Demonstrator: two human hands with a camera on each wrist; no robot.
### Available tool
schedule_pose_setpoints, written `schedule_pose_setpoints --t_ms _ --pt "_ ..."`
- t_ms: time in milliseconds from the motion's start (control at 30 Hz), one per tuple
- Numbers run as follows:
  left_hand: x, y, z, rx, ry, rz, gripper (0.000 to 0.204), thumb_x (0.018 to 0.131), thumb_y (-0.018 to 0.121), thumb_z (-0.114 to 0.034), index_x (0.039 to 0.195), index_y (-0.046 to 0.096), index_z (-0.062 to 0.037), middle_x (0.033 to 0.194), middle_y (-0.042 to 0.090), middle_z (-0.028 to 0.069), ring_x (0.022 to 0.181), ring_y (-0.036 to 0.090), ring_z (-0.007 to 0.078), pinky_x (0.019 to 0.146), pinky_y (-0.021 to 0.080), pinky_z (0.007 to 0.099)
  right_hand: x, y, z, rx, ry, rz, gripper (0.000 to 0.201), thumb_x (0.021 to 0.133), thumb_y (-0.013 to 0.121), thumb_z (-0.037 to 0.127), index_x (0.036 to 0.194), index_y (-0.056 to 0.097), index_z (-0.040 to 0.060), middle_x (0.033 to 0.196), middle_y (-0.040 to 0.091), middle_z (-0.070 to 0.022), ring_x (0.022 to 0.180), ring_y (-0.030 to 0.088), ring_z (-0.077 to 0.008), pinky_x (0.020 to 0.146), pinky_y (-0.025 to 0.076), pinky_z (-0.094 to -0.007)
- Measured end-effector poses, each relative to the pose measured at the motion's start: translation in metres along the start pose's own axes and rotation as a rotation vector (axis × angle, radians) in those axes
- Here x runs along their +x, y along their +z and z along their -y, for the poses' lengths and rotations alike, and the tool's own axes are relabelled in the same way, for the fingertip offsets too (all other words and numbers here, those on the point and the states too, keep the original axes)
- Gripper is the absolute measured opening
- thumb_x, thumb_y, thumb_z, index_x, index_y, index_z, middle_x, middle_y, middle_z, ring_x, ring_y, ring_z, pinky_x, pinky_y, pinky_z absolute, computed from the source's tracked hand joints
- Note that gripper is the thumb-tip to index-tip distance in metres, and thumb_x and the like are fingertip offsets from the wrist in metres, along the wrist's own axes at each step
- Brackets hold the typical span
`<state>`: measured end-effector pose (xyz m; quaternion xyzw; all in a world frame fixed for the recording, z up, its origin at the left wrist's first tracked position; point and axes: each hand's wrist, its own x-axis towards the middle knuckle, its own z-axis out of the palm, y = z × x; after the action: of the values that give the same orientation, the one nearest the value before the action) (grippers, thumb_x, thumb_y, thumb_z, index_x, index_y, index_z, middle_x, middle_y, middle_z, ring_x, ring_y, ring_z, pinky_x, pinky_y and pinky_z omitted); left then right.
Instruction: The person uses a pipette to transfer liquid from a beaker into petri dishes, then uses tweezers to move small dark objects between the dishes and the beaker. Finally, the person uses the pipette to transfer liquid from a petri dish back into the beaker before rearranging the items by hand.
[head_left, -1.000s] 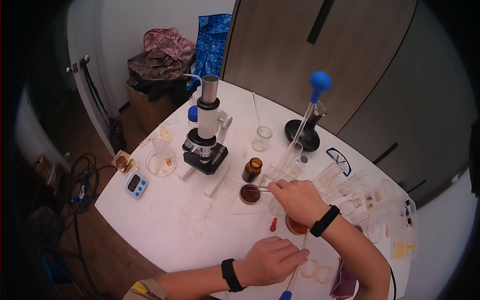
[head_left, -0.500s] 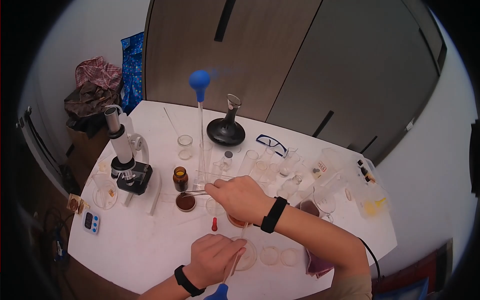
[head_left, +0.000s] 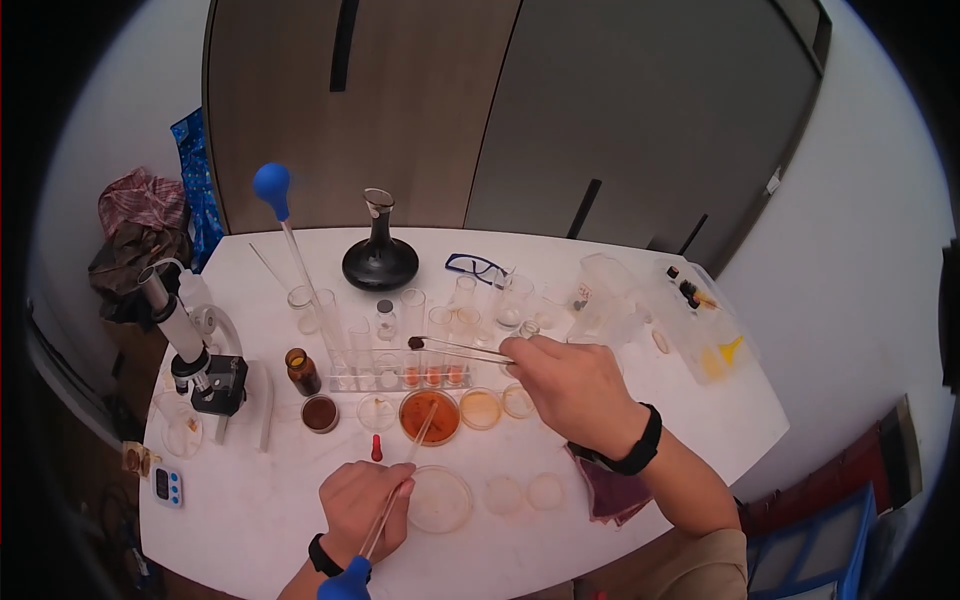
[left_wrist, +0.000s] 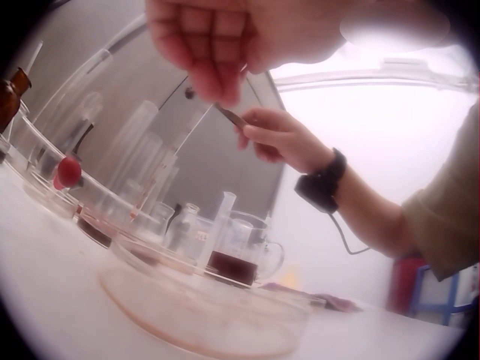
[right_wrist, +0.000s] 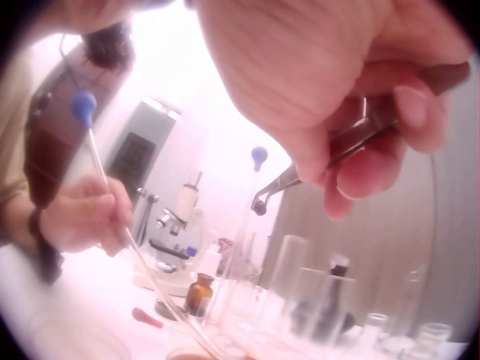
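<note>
My left hand (head_left: 362,508) holds a glass pipette with a blue rubber bulb (head_left: 345,580); its tip slants into a dish of orange-brown liquid (head_left: 412,415). In my right hand (head_left: 575,390) are metal tweezers (head_left: 465,350), pinched between thumb and fingers. A small dark lump (head_left: 415,343) sits at their tips, which overlap the test tube rack (head_left: 345,384) in the head view. The right wrist view also shows the tweezers (right_wrist: 281,182) raised, with the lump at their end. Left of the orange dish is a small dish of dark brown matter (head_left: 320,412).
A brown bottle (head_left: 302,372) and a microscope (head_left: 215,375) stand at the left. Behind the rack are glassware and a dark-filled flask (head_left: 380,264). A red rubber bulb (head_left: 377,447) and a clear petri dish (head_left: 440,499) lie in front. Another blue-bulbed pipette (head_left: 271,190) stands upright.
The tweezers have risen from the dark brown dish and swung right, now with a dark lump at their tips. My left hand still holds the pipette. The head view has turned right.
</note>
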<state>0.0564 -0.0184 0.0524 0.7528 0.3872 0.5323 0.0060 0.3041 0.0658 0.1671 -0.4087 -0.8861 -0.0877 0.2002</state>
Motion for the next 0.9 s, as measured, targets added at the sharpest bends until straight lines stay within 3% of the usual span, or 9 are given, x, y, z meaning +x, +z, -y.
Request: schedule_pose_setpoints --t_ms 133,200,300,533,900 --pt "0.001 -0.002 -0.002 0.001 -0.040 0.036 0.010 0.078 0.068 0.001 0.088 0.068 -0.0001 0.066 0.062 0.0090 0.058 0.059 0.0256 0.056 0.045 0.0341 -0.059 -0.032 -0.047 0.051 0.202 -0.196 0.014 0.091 0.061 0.005 0.104 0.060 0.0015 0.082 0.067 -0.0144 0.067 0.064 -0.0295 0.060 0.049 -0.0338" --pt "0.003 0.000 -0.001 0.009 -0.037 -0.001 0.012 0.078 0.067 0.002 0.089 0.067 0.0008 0.067 0.062 0.0099 0.058 0.059 0.0270 0.056 0.045 0.0347 -0.088 -0.040 -0.068 0.094 0.390 -0.215 0.013 0.091 0.062 0.009 0.102 0.061 0.0028 0.079 0.065 -0.0167 0.066 0.062 -0.0347 0.060 0.047 -0.0391" --pt "0.002 -0.002 -0.003 0.008 -0.078 0.029 0.013 0.080 0.062 0.004 0.092 0.066 0.0002 0.070 0.065 0.0102 0.062 0.060 0.0280 0.059 0.046 0.0350 -0.121 -0.045 -0.091 0.063 0.513 -0.180 0.013 0.090 0.062 0.008 0.102 0.060 0.0025 0.075 0.063 -0.0173 0.066 0.061 -0.0358 0.061 0.046 -0.0396" --pt "0.001 0.000 -0.004 0.020 -0.120 0.051 0.013 0.087 0.057 0.004 0.096 0.065 0.0008 0.073 0.066 0.0105 0.065 0.062 0.0249 0.062 0.047 0.0314 -0.135 -0.048 -0.111 -0.049 0.439 -0.066 0.012 0.089 0.062 0.007 0.100 0.060 0.0027 0.078 0.064 -0.0179 0.073 0.062 -0.0389 0.065 0.048 -0.0438" --pt "-0.007 0.009 0.006 -0.014 -0.114 -0.052 0.012 0.094 0.059 -0.001 0.100 0.068 0.0047 0.079 0.068 0.0118 0.070 0.067 0.0178 0.063 0.049 0.0258 -0.131 -0.043 -0.109 -0.034 0.492 0.032 0.012 0.094 0.059 0.012 0.099 0.059 0.0010 0.073 0.063 -0.0142 0.066 0.059 -0.0318 0.064 0.045 -0.0362"
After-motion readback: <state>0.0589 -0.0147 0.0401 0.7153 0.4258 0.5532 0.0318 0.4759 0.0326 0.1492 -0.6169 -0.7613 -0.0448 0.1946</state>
